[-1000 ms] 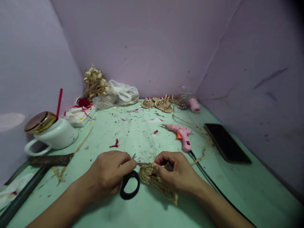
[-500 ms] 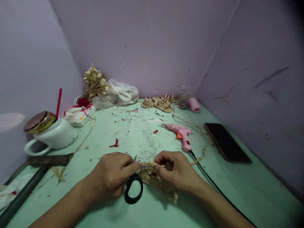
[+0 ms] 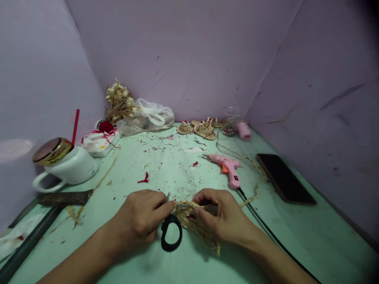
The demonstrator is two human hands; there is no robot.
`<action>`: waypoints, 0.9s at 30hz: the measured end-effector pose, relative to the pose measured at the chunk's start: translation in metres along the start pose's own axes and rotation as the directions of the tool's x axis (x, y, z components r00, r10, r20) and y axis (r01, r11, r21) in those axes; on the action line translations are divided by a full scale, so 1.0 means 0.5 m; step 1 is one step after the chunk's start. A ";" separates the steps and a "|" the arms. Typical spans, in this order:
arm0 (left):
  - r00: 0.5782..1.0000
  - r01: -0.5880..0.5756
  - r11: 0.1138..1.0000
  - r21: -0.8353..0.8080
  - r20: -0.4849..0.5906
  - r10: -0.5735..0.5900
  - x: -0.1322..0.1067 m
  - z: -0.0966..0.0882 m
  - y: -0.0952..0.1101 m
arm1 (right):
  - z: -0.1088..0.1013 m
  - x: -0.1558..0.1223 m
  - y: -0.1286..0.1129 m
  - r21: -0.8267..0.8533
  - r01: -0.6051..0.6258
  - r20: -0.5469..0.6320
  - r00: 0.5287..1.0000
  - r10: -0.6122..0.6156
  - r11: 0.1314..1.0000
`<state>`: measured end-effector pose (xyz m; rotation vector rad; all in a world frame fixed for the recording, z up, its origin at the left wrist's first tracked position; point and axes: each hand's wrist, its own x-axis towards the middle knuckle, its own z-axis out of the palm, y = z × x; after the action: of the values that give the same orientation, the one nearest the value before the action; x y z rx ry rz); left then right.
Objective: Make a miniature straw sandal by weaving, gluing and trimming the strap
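My left hand (image 3: 142, 217) is closed around a pair of scissors; one black handle loop (image 3: 171, 249) hangs below the fingers and a blade tip pokes out above them. Its index fingertip meets the edge of a coiled straw-braid piece (image 3: 185, 219) with a bit of red on it. With thumb and fingers, my right hand (image 3: 222, 215) pinches the upper rim of that coil, covering part of it. A thin greyish strip lies along the rim between both hands. From the right hand a braided straw cord (image 3: 253, 197) trails up past the glue gun.
A pink glue gun (image 3: 226, 167) with a black cord lies ahead, a phone (image 3: 286, 179) right of it. Small straw hats (image 3: 204, 129), a pink thread spool (image 3: 243, 130) and a plastic bag (image 3: 154, 114) stand behind. Left are a white mug (image 3: 74, 167) and a hammer (image 3: 65, 198).
The scissors' handle loop has swung slightly to the right, towards the coil. Both hands keep nearly the same hold, and the whole view has shifted a little.
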<state>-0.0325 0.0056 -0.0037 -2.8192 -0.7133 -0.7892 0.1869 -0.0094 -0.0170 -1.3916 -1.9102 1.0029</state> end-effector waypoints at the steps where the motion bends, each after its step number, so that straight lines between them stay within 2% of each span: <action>1: 1.000 -0.002 1.000 -0.003 0.015 0.002 0.000 -0.002 0.000 | 0.001 -0.001 0.000 -0.006 0.001 -0.001 1.000 -0.001 1.000; 11: 0.992 -0.002 0.997 0.072 0.123 -0.006 -0.004 0.003 0.008 | 0.006 -0.002 -0.003 -0.062 -0.009 -0.016 1.000 0.008 0.998; 16: 0.980 0.086 0.986 0.145 0.166 -0.110 0.004 0.006 0.034 | 0.011 -0.002 -0.008 -0.108 -0.082 -0.110 0.991 0.070 0.991; 21: 0.943 0.210 0.961 0.180 0.221 -0.248 0.018 0.000 0.056 | 0.015 -0.004 -0.010 -0.190 -0.061 -0.157 0.987 0.031 0.980; 24: 0.936 0.217 0.949 0.227 0.226 -0.269 0.024 0.005 0.068 | 0.017 -0.003 -0.009 -0.220 -0.058 -0.178 0.984 0.018 0.974; 27: 0.955 0.171 0.933 0.316 0.181 -0.236 0.023 0.018 0.084 | 0.015 -0.002 -0.010 -0.209 -0.082 -0.192 0.981 0.041 0.975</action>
<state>0.0002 -0.0243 -0.0053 -2.6038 -1.0754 -0.3600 0.1787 -0.0129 -0.0172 -1.6153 -1.8884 0.6797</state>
